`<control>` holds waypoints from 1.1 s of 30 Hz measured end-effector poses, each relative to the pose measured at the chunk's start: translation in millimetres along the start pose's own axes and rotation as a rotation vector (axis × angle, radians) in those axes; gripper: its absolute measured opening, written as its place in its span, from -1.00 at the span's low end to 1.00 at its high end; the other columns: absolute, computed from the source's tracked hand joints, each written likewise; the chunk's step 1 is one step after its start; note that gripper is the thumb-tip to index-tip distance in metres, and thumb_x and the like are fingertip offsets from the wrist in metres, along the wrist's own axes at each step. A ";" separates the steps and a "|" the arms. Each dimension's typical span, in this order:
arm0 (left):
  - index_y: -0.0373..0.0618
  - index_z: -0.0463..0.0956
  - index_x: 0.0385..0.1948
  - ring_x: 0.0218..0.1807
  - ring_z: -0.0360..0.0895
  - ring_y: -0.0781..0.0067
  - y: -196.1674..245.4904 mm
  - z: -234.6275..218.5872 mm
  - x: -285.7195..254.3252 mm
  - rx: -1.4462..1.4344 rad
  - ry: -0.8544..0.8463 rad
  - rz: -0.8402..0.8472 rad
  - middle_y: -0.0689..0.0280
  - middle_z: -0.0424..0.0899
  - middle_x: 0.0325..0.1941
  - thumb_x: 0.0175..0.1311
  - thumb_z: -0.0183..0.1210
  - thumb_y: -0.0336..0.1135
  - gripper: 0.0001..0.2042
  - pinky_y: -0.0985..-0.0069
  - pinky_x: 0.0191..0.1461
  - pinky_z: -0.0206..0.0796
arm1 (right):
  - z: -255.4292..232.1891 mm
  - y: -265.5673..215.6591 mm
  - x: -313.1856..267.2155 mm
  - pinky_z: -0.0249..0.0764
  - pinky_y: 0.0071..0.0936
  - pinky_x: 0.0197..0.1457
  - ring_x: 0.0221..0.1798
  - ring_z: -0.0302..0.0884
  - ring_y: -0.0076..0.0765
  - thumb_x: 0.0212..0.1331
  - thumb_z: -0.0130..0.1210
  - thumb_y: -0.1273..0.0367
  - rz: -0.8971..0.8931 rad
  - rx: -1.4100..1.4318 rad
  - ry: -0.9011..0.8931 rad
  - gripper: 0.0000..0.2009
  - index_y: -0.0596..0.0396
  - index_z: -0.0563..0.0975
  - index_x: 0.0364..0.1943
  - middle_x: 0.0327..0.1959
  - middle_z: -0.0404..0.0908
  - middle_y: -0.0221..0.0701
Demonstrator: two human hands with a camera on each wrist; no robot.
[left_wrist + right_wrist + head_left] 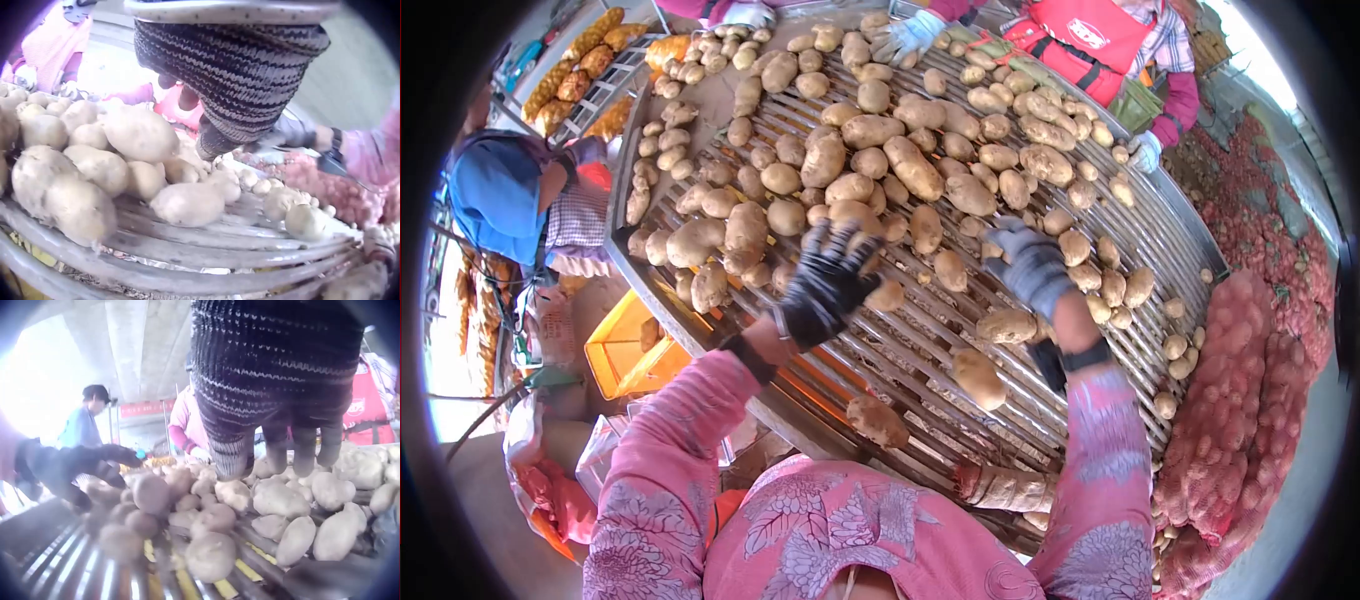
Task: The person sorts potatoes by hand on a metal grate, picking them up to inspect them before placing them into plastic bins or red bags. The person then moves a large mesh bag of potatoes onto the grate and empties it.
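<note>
Many potatoes (915, 168) lie on a sloping rack of metal bars (900, 345). The left hand (825, 285), in a dark striped glove, is over potatoes at the rack's near left, its fingers spread; in the left wrist view this hand (231, 75) is above the pile. The right hand (1032, 268), in a grey-blue glove, reaches over the bars right of centre, fingers extended forward beside several potatoes. In the right wrist view the fingers of the right hand (275, 381) point down over potatoes (281, 499). Whether either hand touches a potato is unclear.
Other people's gloved hands (908, 38) are at the far edge. A person in blue (500, 195) is at left, above a yellow crate (635, 345). Red net sacks (1215, 400) of potatoes lie at right. A rolled bundle (1010, 488) rests on the near bars.
</note>
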State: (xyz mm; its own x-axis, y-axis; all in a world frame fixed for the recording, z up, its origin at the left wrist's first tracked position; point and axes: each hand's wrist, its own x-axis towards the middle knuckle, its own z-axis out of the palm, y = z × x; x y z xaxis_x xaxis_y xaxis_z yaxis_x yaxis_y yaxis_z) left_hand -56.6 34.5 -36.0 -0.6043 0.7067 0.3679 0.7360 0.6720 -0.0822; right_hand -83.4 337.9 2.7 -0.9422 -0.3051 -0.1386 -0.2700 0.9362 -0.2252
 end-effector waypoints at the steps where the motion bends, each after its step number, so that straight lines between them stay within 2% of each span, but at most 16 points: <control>1: 0.20 0.54 -0.12 0.27 0.19 -0.03 2.4 3.8 4.1 -0.012 -0.089 -0.002 0.22 0.34 0.21 -0.07 0.17 -0.16 -0.64 -0.15 0.30 -0.08 | 10.4 2.1 29.0 0.32 -0.25 0.20 0.15 0.35 -0.07 0.02 0.15 0.27 -0.040 -0.104 -0.058 -0.61 -0.07 0.49 0.00 0.16 0.36 -0.22; 3: 0.29 0.54 -0.12 0.28 0.19 0.00 -8.1 11.0 4.9 0.016 -0.260 0.021 0.31 0.28 0.27 -0.03 0.16 -0.18 -0.66 -0.16 0.26 0.01 | 20.1 -12.6 68.8 0.36 -0.29 0.16 0.11 0.40 -0.05 0.04 0.08 0.35 -0.043 -0.267 -0.271 -0.64 -0.04 0.48 0.00 0.19 0.34 -0.23; 4: 0.29 0.54 -0.12 0.28 0.19 0.00 -18.8 17.4 0.8 0.032 -0.259 0.009 0.31 0.28 0.27 -0.03 0.16 -0.18 -0.66 -0.16 0.26 0.01 | 40.6 -3.7 77.1 0.41 -0.25 0.10 0.08 0.44 -0.06 0.06 0.02 0.40 -0.222 -0.336 -0.117 -0.65 -0.01 0.47 0.01 0.21 0.32 -0.23; 6: 0.33 0.54 -0.12 0.29 0.17 0.02 -35.6 22.7 -10.9 0.044 -0.090 0.086 0.37 0.27 0.28 -0.02 0.13 -0.20 -0.66 -0.15 0.26 0.02 | 55.8 1.3 103.7 0.45 -0.23 0.05 0.06 0.46 -0.06 0.07 -0.02 0.43 -0.156 -0.303 -0.162 -0.65 0.03 0.46 0.00 0.25 0.27 -0.23; 11: 0.31 0.45 0.03 0.37 0.05 0.00 -59.2 11.7 -31.9 0.071 -0.292 -0.051 0.31 0.13 0.37 0.00 0.10 -0.20 -0.56 -0.13 0.35 -0.15 | 39.0 -11.2 79.5 0.46 -0.20 0.03 0.06 0.46 -0.03 0.09 -0.06 0.46 -0.181 -0.471 -0.328 -0.68 0.05 0.46 -0.02 0.26 0.25 -0.20; 16: 0.14 0.50 -0.06 0.32 0.13 -0.06 -58.8 -8.0 -37.2 0.192 -0.195 -0.129 0.17 0.21 0.32 -0.12 0.14 -0.27 -0.57 -0.10 0.31 -0.06 | 42.4 -11.6 78.6 0.49 -0.19 -0.03 0.02 0.48 -0.02 0.10 -0.06 0.46 -0.166 -0.466 -0.245 -0.67 0.06 0.45 0.00 0.22 0.26 -0.09; 19: -0.02 0.49 -0.10 0.24 0.21 -0.10 -29.0 -31.6 -37.4 -0.108 -0.049 -0.303 0.11 0.29 0.24 -0.10 0.20 -0.29 -0.60 -0.09 0.26 -0.01 | 44.7 -5.1 83.3 0.46 -0.19 -0.01 0.04 0.46 0.01 0.07 -0.05 0.48 -0.125 -0.400 -0.341 -0.74 0.12 0.49 -0.12 0.03 0.40 -0.03; 20: -0.08 0.50 -0.14 0.17 0.29 -0.08 -18.6 -33.0 -39.0 -0.261 -0.002 -0.299 0.07 0.37 0.14 -0.15 0.23 -0.36 -0.60 0.00 0.21 0.09 | 45.5 -1.1 81.9 0.44 -0.19 0.01 0.05 0.45 0.01 0.06 -0.04 0.48 -0.119 -0.413 -0.415 -0.77 0.13 0.50 -0.17 -0.04 0.45 -0.03; 21: -0.11 0.51 -0.18 0.03 0.41 -0.05 -6.2 -34.2 -39.0 -0.468 0.079 -0.318 0.02 0.47 -0.01 -0.10 0.25 -0.40 -0.65 0.16 0.08 0.27 | 47.1 5.7 76.9 0.43 -0.20 0.00 -0.02 0.48 0.01 0.00 0.02 0.48 -0.100 -0.313 -0.324 -0.82 0.16 0.52 -0.27 -0.16 0.50 -0.05; 22: -0.13 0.53 -0.21 -0.09 0.50 0.03 11.8 -33.0 -39.9 -0.784 0.046 -0.476 0.05 0.53 -0.08 0.06 0.21 -0.40 -0.77 0.33 -0.08 0.38 | 43.3 7.1 68.4 0.43 -0.20 0.00 -0.02 0.48 0.01 0.00 0.02 0.48 -0.076 -0.322 -0.326 -0.82 0.16 0.52 -0.27 -0.16 0.50 -0.05; 24: -0.15 0.48 -0.10 -0.13 0.54 0.13 36.6 -22.4 -37.2 -1.747 -0.110 -0.979 0.12 0.56 -0.10 0.23 0.11 -0.26 -0.74 0.39 -0.12 0.42 | 39.6 0.9 52.6 0.45 -0.21 -0.03 -0.05 0.50 -0.02 -0.07 0.08 0.44 -0.087 -0.097 -0.030 -0.75 0.10 0.55 -0.22 -0.14 0.51 -0.09; 26: -0.14 0.39 0.03 -0.10 0.54 0.21 45.5 -21.5 -21.3 -2.307 -0.161 -1.265 0.16 0.53 -0.01 0.30 0.00 -0.14 -0.64 0.39 -0.05 0.43 | 19.0 -41.5 24.2 0.42 -0.24 0.01 -0.07 0.48 -0.02 -0.09 0.10 0.40 -0.197 0.230 0.066 -0.72 0.10 0.54 -0.21 -0.18 0.51 -0.12; 27: -0.09 0.32 0.09 -0.09 0.54 0.26 52.1 -8.2 -18.7 -2.588 -0.109 -1.197 0.15 0.50 0.03 0.30 -0.04 -0.03 -0.57 0.32 -0.05 0.45 | 16.8 -61.5 10.3 0.41 -0.27 0.03 -0.06 0.47 -0.03 -0.07 0.10 0.39 -0.320 0.308 0.064 -0.72 0.11 0.53 -0.20 -0.18 0.51 -0.14; 28: -0.09 0.32 0.09 -0.09 0.54 0.26 59.5 -6.4 -11.8 -2.591 -0.118 -1.193 0.15 0.50 0.03 0.30 -0.04 -0.03 -0.57 0.32 -0.05 0.45 | 15.6 -80.5 -2.4 0.39 -0.29 0.06 -0.05 0.46 -0.04 -0.05 0.09 0.39 -0.444 0.389 0.065 -0.72 0.13 0.52 -0.19 -0.17 0.50 -0.15; 31: -0.02 0.34 0.09 -0.08 0.54 0.27 73.0 6.0 -5.3 -2.796 0.025 -1.251 0.13 0.47 0.07 0.27 0.00 -0.03 -0.58 0.27 -0.09 0.47 | 5.1 -112.1 -24.4 0.37 -0.30 0.10 -0.02 0.44 -0.05 -0.02 0.15 0.36 -0.458 0.399 -0.094 -0.71 0.15 0.51 -0.17 -0.14 0.48 -0.17; 33: 0.00 0.40 -0.08 -0.20 0.56 0.30 66.4 47.0 -35.0 -3.084 -0.189 -0.948 0.20 0.55 -0.11 0.26 0.03 -0.02 -0.67 0.30 -0.19 0.49 | 3.3 -98.7 -23.7 0.36 -0.33 0.11 0.00 0.43 -0.07 -0.02 0.20 0.32 -0.618 0.544 0.038 -0.66 0.14 0.51 -0.13 -0.12 0.47 -0.18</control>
State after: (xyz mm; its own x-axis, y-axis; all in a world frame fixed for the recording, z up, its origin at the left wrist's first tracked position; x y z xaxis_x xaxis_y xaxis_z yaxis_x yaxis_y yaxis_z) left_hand -0.9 64.8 -97.9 -0.5639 0.7956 -0.2214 -0.8160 -0.5781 0.0010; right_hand -33.8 252.1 25.0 -0.6638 -0.7225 0.1935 -0.6173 0.3831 -0.6872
